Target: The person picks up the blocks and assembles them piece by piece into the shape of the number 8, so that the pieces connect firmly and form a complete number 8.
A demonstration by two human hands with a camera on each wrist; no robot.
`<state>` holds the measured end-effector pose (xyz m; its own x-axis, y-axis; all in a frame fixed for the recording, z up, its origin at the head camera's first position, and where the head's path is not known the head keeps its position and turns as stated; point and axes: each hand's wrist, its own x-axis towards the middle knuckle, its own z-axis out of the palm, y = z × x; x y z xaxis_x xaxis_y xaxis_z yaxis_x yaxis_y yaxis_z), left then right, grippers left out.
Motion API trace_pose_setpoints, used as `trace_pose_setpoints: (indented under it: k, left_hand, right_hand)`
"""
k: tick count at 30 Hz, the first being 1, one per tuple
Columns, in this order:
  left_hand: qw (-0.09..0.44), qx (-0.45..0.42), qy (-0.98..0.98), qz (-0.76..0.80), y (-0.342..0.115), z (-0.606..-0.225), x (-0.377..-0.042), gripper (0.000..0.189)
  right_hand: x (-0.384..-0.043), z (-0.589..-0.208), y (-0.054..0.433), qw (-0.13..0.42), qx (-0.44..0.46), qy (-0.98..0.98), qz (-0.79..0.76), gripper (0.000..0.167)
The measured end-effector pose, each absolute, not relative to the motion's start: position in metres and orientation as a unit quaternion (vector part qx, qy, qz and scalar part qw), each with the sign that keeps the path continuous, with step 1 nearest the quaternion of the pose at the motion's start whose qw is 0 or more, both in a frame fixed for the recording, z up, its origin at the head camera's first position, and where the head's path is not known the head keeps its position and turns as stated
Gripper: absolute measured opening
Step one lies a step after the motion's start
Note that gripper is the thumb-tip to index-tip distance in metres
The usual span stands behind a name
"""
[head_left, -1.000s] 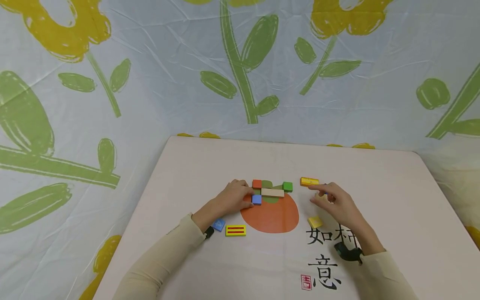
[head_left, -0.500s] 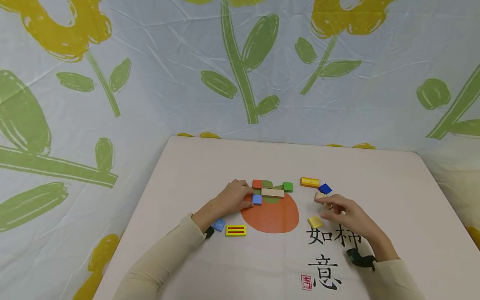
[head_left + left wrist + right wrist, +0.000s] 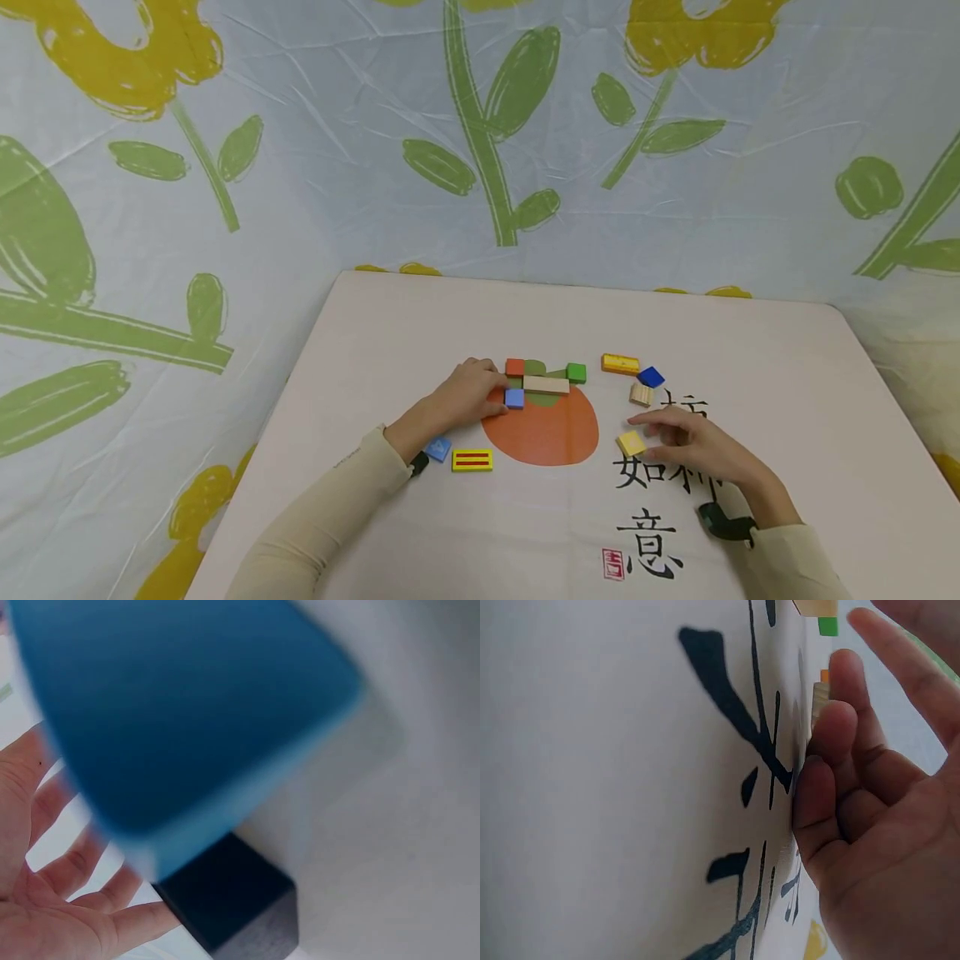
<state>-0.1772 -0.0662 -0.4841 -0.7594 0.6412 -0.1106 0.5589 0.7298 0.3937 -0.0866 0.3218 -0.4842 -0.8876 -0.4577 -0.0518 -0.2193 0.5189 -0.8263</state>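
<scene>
My left hand (image 3: 467, 392) rests on the table, with its fingertips and thumb right at the left sides of a red block (image 3: 515, 367) and a blue block (image 3: 514, 399). A pale wooden plank (image 3: 546, 385) lies beside these blocks, and a green block (image 3: 576, 373) sits off its far right end. My right hand (image 3: 697, 440), its fingers loosely bent and parted, hovers low by a light yellow block (image 3: 632, 443). Thumb and forefinger are spread around that block's right side. The right wrist view shows the fingers (image 3: 832, 787) close to the printed cloth.
A plain wooden block (image 3: 641, 394), a dark blue block (image 3: 651, 377) and a yellow-orange block (image 3: 620, 363) lie farther back right. By the left wrist are a light blue block (image 3: 437, 450), large in the left wrist view, and a red-striped yellow block (image 3: 472, 460).
My right hand has come back toward me, from the yellow-orange block past the plain wooden block to the light yellow one. My left hand has stayed in place.
</scene>
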Motion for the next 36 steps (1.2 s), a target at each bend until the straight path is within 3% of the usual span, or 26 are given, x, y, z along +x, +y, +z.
trace_pose_setpoints:
  k: [25,36]
  left_hand:
    - [0.120,0.333,0.920,0.170,-0.067,-0.483,-0.180,0.038]
    - [0.118,0.332,0.920,0.172,-0.067,-0.483,-0.180,0.038]
  right_hand:
    - [-0.087,-0.485,0.317,0.131,-0.206,0.879,-0.409,0.032]
    - [-0.092,-0.484,0.301,0.091,-0.186,0.885,-0.417,0.033]
